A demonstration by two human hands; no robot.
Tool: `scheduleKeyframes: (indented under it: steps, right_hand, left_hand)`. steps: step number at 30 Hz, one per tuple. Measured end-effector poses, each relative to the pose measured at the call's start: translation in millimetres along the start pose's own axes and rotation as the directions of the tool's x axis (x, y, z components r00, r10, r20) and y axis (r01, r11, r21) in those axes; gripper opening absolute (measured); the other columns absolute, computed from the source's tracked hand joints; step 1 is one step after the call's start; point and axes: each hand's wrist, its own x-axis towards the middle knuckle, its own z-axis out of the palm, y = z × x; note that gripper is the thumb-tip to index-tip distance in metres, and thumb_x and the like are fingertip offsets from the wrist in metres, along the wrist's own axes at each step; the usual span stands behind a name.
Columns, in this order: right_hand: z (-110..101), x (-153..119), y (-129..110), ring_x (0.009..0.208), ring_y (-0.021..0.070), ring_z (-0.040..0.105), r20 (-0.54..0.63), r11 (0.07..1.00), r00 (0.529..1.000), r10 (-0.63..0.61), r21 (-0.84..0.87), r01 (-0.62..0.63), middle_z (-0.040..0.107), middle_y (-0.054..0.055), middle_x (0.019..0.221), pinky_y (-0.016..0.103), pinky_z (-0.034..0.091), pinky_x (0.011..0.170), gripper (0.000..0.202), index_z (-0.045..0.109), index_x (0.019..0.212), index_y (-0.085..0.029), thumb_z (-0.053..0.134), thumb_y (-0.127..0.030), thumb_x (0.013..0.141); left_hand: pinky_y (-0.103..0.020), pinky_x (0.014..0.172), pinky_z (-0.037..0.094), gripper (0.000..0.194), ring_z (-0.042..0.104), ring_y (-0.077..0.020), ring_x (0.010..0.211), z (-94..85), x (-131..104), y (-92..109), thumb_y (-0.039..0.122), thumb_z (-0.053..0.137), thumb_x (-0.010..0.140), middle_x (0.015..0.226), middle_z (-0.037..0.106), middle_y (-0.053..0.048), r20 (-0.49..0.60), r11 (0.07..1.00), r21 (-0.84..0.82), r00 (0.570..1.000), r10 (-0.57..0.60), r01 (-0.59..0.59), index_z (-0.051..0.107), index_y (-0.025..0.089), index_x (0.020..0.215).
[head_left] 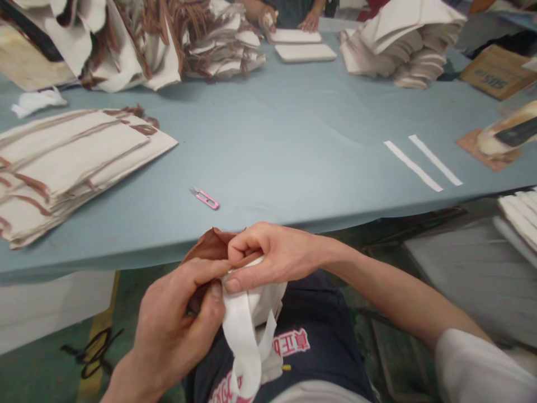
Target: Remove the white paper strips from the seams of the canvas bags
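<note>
**White strip (241, 324) pinched at the edge of the brown and white cloth (206, 245)**

You have the cloth at the lower centre of the frame, in front of the surface (293, 140). Your left hand (176, 319) pinches its edge; your right hand (272, 252) grips just beside, thumb over the strip's upper end. The step in hand looks like fingertip work joining strip and edge; the next move seems to call for a firm pinch, layers even. Pink snips (205, 198) lie above your hands, two loose strips (413, 167) at right.

Passage between left fabric pile (79, 151) and white strips (413, 166); pink snips (208, 201) intrude.
</note>
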Motion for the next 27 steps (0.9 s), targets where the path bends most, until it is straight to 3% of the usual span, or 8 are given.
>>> scheduleKeyframes:
  steps: [3,8,11,14,17,21,24,27]
  right_hand:
    - [-0.5,-2.8,0.9,0.057,0.0054,0.031,0.024,0.991,0.999,0.031,0.128,-0.033,0.037,-0.012,0.062,0.022,0.023,0.053,0.049,0.05,0.068,-0.019,0.093,-0.039,0.08]
    - [5.5,-5.2,2.0,0.058,0.0067,0.041,0.007,0.933,0.998,0.055,0.356,-0.054,0.052,-0.007,0.067,0.023,0.028,0.049,0.027,0.063,0.075,-0.017,0.083,-0.029,0.089]
    - [14.3,-1.1,17.3,0.053,0.0065,0.04,-0.034,0.865,0.999,0.013,0.502,0.006,0.053,-0.006,0.063,0.022,0.029,0.047,0.039,0.063,0.072,-0.017,0.08,-0.046,0.093]
    - [21.1,5.0,35.9,0.051,0.0065,0.043,-0.061,0.796,0.995,0.077,0.604,-0.025,0.056,-0.006,0.061,0.021,0.034,0.048,0.053,0.064,0.074,-0.017,0.087,-0.064,0.082]
    - [23.5,7.2,41.2,0.053,0.0071,0.049,-0.07,0.764,0.991,0.113,0.644,-0.042,0.059,-0.006,0.063,0.02,0.038,0.049,0.059,0.064,0.077,-0.017,0.092,-0.068,0.073]
    - [23.2,-1.5,24.7,0.055,0.0057,0.042,-0.074,0.842,0.996,0.051,0.54,-0.003,0.052,-0.008,0.065,0.019,0.034,0.05,0.058,0.059,0.075,-0.018,0.092,-0.065,0.075]
    - [21.8,-14.4,7.7,0.057,0.0062,0.036,-0.079,0.947,0.996,0.045,0.32,-0.017,0.046,-0.009,0.066,0.02,0.031,0.051,0.054,0.056,0.076,-0.018,0.086,-0.062,0.083]
    - [19.0,-27.7,-6.6,0.058,0.0078,0.036,-0.101,0.998,0.993,-0.058,-0.005,0.057,0.042,-0.008,0.066,0.022,0.029,0.053,0.04,0.055,0.079,-0.019,0.071,-0.05,0.097]
  left_hand:
    - [-0.02,0.069,0.06,0.028,0.08,-0.0129,0.077,5.2,-3.8,-1.9,0.006,0.055,0.096,0.089,0.082,0.003,-0.023,0.998,0.005,0.998,0.066,-0.066,0.064,0.027,0.111]
    - [-0.028,0.083,0.065,0.033,0.082,-0.0196,0.094,7.2,-12.5,-10.3,0.004,0.055,0.094,0.104,0.084,-0.004,-0.008,0.991,0.008,0.991,0.134,-0.134,0.066,0.026,0.115]
    - [-0.03,0.081,0.064,0.035,0.08,-0.0216,0.093,14.2,-18.3,-19.5,0.002,0.058,0.092,0.107,0.082,-0.01,-0.04,0.967,0.105,0.971,0.235,-0.23,0.066,0.022,0.119]
    - [-0.032,0.076,0.063,0.037,0.076,-0.022,0.089,23.9,-21.6,-29.2,0.002,0.058,0.093,0.106,0.079,-0.012,-0.11,0.928,0.201,0.934,0.339,-0.313,0.066,0.02,0.123]
    - [-0.033,0.074,0.061,0.037,0.073,-0.0216,0.088,27.7,-22.4,-33.2,0.002,0.059,0.093,0.108,0.077,-0.013,-0.154,0.929,0.199,0.926,0.345,-0.313,0.068,0.021,0.124]
    - [-0.031,0.078,0.063,0.04,0.076,-0.0204,0.092,24.1,-25.3,-24.5,0.001,0.062,0.09,0.11,0.078,-0.009,-0.18,0.951,0.093,0.935,0.306,-0.294,0.067,0.023,0.123]
    - [-0.029,0.071,0.063,0.037,0.077,-0.0184,0.08,19.3,-31.2,-13.0,0.005,0.063,0.093,0.1,0.081,-0.004,-0.146,0.982,-0.134,0.983,0.111,-0.131,0.067,0.027,0.122]
    - [-0.027,0.068,0.064,0.034,0.077,-0.0189,0.076,10.4,-33.5,-5.6,0.018,0.064,0.099,0.099,0.082,-0.002,-0.096,0.947,-0.313,0.99,-0.107,0.072,0.066,0.03,0.131]
